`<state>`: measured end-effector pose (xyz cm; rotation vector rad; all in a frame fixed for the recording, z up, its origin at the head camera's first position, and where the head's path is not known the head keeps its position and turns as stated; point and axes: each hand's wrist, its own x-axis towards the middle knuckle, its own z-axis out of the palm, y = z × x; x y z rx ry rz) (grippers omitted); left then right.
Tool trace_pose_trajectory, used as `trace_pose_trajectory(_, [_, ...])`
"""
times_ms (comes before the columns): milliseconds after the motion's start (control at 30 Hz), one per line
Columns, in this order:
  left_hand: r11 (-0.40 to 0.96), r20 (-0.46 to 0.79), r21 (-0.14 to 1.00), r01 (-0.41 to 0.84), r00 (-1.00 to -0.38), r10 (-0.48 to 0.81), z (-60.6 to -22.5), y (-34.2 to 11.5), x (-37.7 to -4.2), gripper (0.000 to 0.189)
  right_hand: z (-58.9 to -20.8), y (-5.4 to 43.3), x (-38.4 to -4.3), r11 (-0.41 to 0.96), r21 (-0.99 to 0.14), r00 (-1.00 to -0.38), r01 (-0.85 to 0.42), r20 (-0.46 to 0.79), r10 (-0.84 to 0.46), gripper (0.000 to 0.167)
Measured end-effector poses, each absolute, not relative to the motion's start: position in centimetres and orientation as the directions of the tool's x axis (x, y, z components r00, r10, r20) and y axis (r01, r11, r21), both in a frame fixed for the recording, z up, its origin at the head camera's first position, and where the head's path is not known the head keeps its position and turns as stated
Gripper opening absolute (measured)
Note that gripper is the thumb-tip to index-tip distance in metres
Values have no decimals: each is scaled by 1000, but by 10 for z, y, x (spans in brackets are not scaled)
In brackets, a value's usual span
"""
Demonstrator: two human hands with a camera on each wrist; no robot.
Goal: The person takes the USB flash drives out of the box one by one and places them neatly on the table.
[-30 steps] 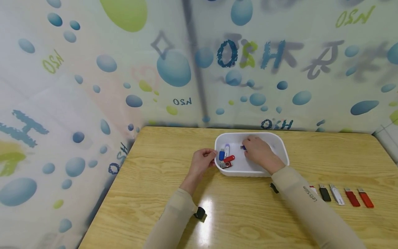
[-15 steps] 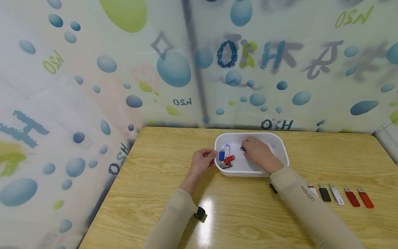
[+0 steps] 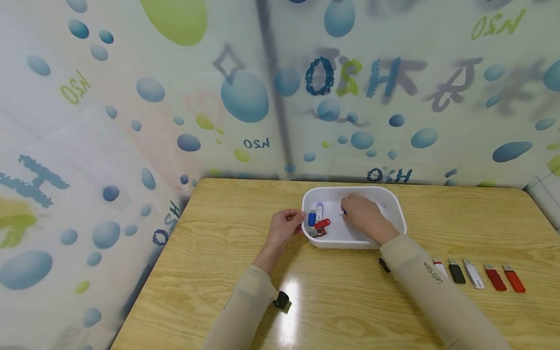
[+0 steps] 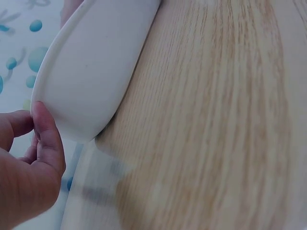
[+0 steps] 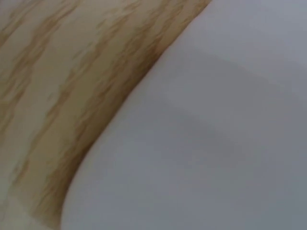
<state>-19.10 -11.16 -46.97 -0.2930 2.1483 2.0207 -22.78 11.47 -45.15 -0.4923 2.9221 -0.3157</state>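
My left hand [image 3: 284,226] pinches the left rim of a white plastic bin [image 3: 350,188] between thumb and fingers. The left wrist view shows that grip from outside the bin's wall [image 4: 91,62]. Reaching into the bin, my right hand [image 3: 363,214] pinches a USB stick [image 3: 343,212]; its metal plug and a bit of blue peek out past the fingertips, the remainder hidden. At the bin's left end lie a blue USB stick [image 3: 312,218], a white and lilac one [image 3: 320,211], a red one [image 3: 322,223] and a red-and-metal swivel one [image 3: 318,232].
On the wooden table [image 3: 210,253], right of the bin, a row of USB sticks lies: black [image 3: 457,272], white [image 3: 474,274], dark red [image 3: 496,278], red [image 3: 514,279], and a red-and-white one [image 3: 440,268] partly behind my right sleeve. A patterned curtain [image 3: 197,97] hangs behind.
The plug of the USB stick in my right hand has shifted slightly toward me and turned a little. My left hand keeps its place on the rim.
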Motion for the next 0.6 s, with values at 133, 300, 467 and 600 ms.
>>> trace_pose_trajectory(133, [61,-266,962,-267,-964,-26,-470,-111,-191,24,-450,115,-228,928,-250,-938,-275,-143,-316,13])
trace_pose_trajectory(300, [51,-261,964,-262,-965,-26,-470,-111,-191,24,-445,116,-225,928,-291,-946,-232,-157,-285,17])
trace_pose_trajectory(467, [44,-267,963,-267,-964,-22,-469,-112,-191,24,-436,121,-219,915,-350,-958,-200,-124,-257,22])
trace_pose_trajectory(600, [40,-271,962,-272,-962,-23,-470,-111,-191,24,-427,127,-210,901,-378,-964,-211,-73,-256,21])
